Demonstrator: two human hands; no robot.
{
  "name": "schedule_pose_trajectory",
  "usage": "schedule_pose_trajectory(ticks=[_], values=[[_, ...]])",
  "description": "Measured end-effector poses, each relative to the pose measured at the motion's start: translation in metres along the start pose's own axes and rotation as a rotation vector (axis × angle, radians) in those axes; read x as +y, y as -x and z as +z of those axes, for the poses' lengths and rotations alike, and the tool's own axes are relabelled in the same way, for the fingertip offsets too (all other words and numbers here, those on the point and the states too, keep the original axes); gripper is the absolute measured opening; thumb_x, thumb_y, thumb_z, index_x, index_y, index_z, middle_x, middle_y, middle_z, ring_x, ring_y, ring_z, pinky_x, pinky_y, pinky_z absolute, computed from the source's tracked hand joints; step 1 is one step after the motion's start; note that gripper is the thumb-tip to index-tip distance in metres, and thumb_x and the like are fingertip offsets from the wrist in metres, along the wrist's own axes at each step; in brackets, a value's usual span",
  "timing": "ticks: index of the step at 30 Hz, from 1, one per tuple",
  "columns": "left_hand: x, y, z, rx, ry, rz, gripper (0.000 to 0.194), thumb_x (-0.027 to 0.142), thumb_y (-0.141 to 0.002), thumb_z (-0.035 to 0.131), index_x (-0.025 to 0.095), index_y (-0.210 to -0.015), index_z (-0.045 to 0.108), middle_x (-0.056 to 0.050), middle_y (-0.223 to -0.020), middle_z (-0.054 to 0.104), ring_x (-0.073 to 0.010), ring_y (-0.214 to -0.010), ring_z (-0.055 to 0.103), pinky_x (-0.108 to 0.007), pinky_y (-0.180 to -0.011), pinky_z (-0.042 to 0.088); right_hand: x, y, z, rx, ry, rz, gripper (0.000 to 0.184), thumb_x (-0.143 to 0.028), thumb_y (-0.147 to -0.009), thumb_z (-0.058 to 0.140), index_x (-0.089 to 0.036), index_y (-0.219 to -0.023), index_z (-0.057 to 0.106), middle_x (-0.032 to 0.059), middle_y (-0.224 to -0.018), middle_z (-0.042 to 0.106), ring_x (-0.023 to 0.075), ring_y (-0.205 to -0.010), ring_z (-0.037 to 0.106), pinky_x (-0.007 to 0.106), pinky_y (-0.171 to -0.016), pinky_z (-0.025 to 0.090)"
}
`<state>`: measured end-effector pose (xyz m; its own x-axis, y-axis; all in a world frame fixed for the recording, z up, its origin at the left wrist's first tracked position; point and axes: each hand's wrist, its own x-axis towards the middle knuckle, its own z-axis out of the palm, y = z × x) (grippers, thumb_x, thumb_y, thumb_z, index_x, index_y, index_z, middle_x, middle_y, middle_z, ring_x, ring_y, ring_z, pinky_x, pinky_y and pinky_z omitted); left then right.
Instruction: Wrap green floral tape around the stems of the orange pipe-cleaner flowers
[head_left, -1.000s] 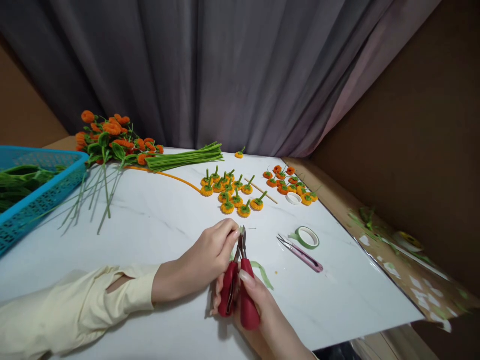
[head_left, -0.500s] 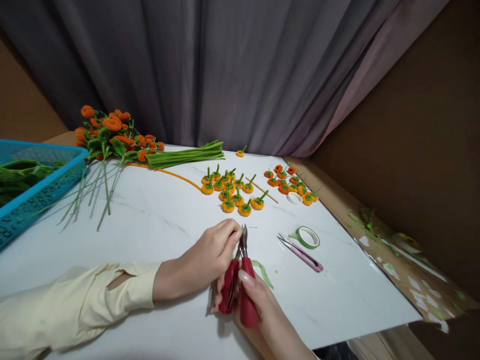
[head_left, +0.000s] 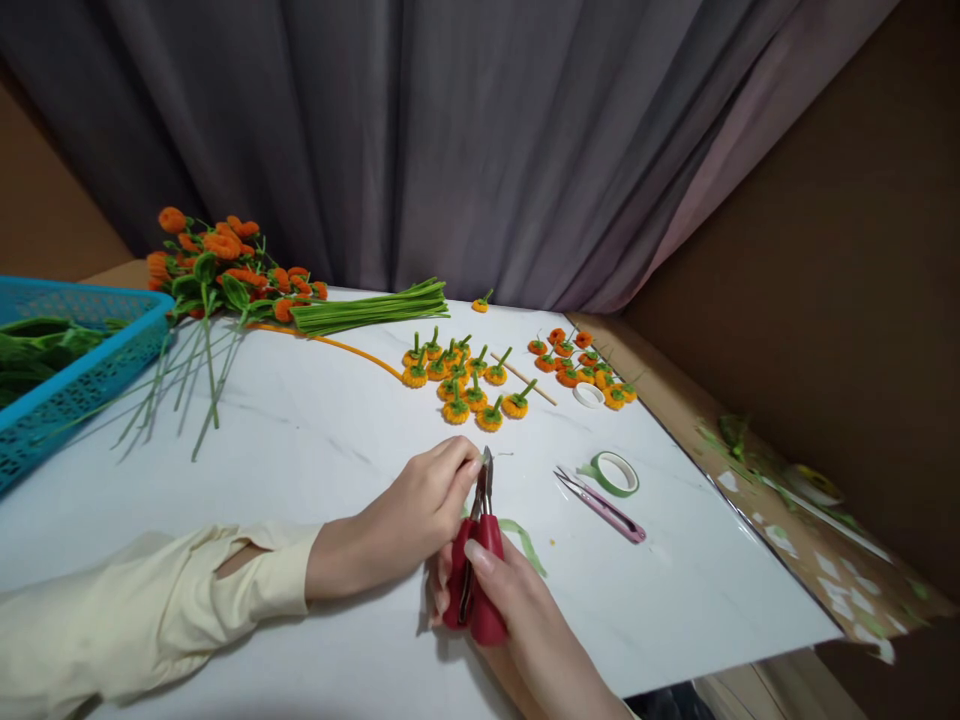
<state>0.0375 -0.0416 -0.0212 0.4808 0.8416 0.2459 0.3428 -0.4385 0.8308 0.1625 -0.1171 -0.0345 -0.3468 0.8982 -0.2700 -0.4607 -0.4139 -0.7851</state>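
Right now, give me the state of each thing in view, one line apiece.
Pliers: handles close together
Right-hand grip: closed around the pliers
Left-hand grip: pinched shut by the pliers' tips, anything inside hidden
Pink snips: lying flat, blades apart
Green tape: roll flat, end loose
Yellow flowers: grouped, stems upward
Blue basket: uncovered, holding green leaves
Curtain: drawn across

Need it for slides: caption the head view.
Right hand grips red-handled pliers beside left hand; yellow, green-stemmed pieces beyond on white tabletop.
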Motion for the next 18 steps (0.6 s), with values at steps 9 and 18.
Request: schedule_pose_trajectory(ticks=[9,18], values=[[-0.0004,0.0000,0.0014,0.004,-0.010,0.005,0.020,0.018,-0.094,0.030,0.020,-0.077,0.040,0.001,-0.074,0.047,-0.0125,-0.062,0.043,-0.027,-0.063,0.037,0.0048,-0.0038,-0.0007,0.015,-0.052,-0.005,0.033,-0.044,-0.081,0.066,-0.015,-0.084,0.050,-0.0002,-0.068,0.054,0.0111,-0.062,0.050,0.024,-0.062,0.040],[0.0033,0.0002,0.0006,0.001,0.011,-0.016,0.020,0.019,-0.094,0.030,0.020,-0.076,0.040,0.002,-0.072,0.047,-0.0126,-0.062,0.044,-0.027,-0.062,0.038,0.0025,-0.0026,-0.0011,0.022,-0.049,0.009,0.028,-0.037,-0.081,0.063,-0.015,-0.093,0.051,-0.0001,-0.072,0.052,0.0122,-0.062,0.049,0.026,-0.061,0.041]])
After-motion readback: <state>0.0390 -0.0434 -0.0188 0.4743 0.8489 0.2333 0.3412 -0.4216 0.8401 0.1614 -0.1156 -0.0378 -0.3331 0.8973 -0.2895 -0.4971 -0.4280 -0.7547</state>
